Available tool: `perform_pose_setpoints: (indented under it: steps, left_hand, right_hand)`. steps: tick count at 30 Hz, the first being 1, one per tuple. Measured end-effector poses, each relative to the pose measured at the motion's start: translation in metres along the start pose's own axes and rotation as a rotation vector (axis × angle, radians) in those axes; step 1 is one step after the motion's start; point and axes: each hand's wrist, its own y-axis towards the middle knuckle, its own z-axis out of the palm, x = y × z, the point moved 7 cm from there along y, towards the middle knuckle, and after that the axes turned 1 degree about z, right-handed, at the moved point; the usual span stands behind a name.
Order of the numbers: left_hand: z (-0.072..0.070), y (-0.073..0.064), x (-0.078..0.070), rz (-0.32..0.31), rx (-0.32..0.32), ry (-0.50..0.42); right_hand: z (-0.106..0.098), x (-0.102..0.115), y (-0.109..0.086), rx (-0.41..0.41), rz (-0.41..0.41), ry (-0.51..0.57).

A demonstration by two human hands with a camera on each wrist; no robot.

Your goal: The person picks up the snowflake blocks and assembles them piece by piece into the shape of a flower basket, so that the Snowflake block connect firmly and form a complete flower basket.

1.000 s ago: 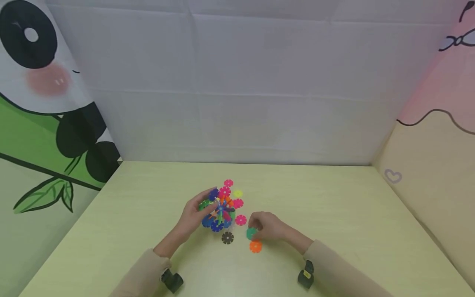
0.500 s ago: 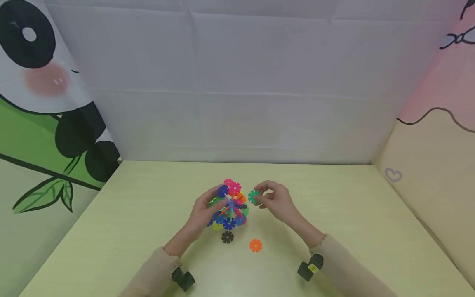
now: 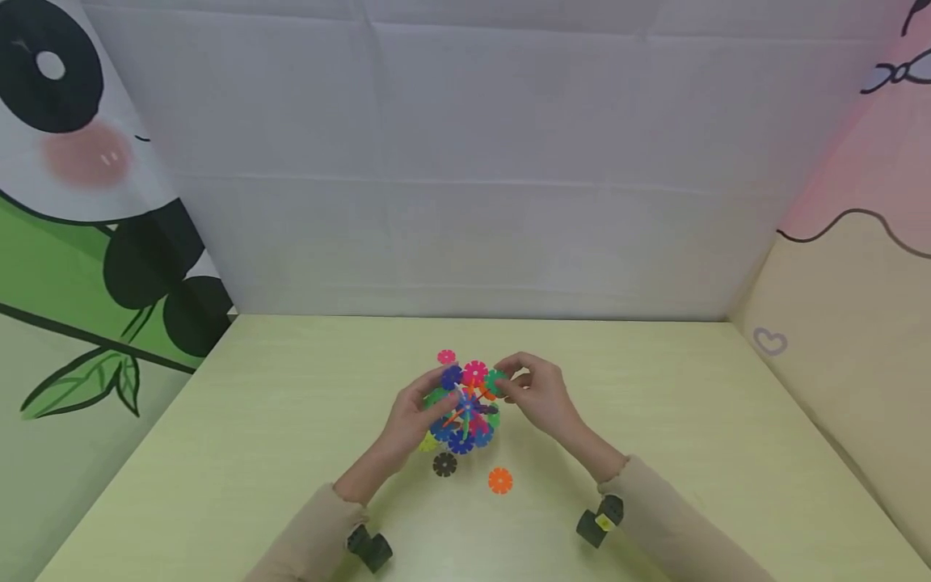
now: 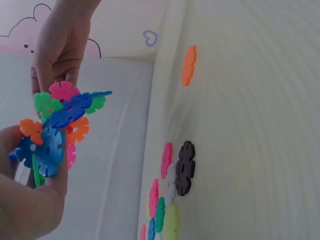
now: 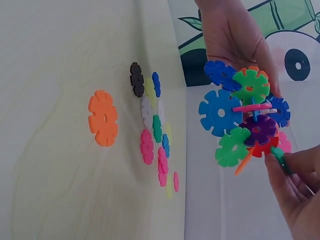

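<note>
My left hand (image 3: 410,422) grips a many-coloured cluster of interlocking plastic snowflake discs (image 3: 461,442), raised above the table. Blue, green, purple, pink and orange discs slot together at different angles, as the right wrist view shows on the cluster (image 5: 218,112). On its upper right side, my right hand (image 3: 541,396) pinches a teal-green snowflake disc (image 5: 280,159) between thumb and fingers. The disc's edge is right at a red disc (image 5: 263,148) of the cluster. From the left wrist view, the right hand (image 4: 60,47) reaches in behind the cluster.
Loose snowflake discs lie on the pale wooden table (image 3: 655,420): an orange one (image 3: 500,481) in front, a black one (image 3: 444,465) beneath the cluster, a pink one (image 3: 447,356) farther back. Several more show in the wrist views, among them a yellow one (image 4: 171,222). A white backdrop (image 3: 465,202) stands behind.
My right hand has lifted the green disc from near the orange one and carried it up to the cluster. My left hand has shifted right with the cluster.
</note>
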Motion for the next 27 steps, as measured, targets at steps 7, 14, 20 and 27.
perform_pose_setpoints:
  steps: [7,14,20,27]
  left_hand:
    - [0.007,-0.003,-0.007,0.049,0.046,0.037]
    - [0.008,-0.002,-0.012,0.091,-0.037,0.045]
    - [0.008,-0.007,-0.015,0.089,-0.13,0.025]
    - [0.009,-0.009,-0.015,0.069,-0.153,0.01]
  right_hand:
    - [0.0,0.001,-0.004,-0.058,-0.018,0.024]
    - [-0.001,0.01,-0.007,-0.114,-0.112,0.048]
    - [0.0,0.012,-0.01,-0.137,-0.133,0.035]
    - [0.004,0.011,-0.014,-0.136,-0.172,0.011]
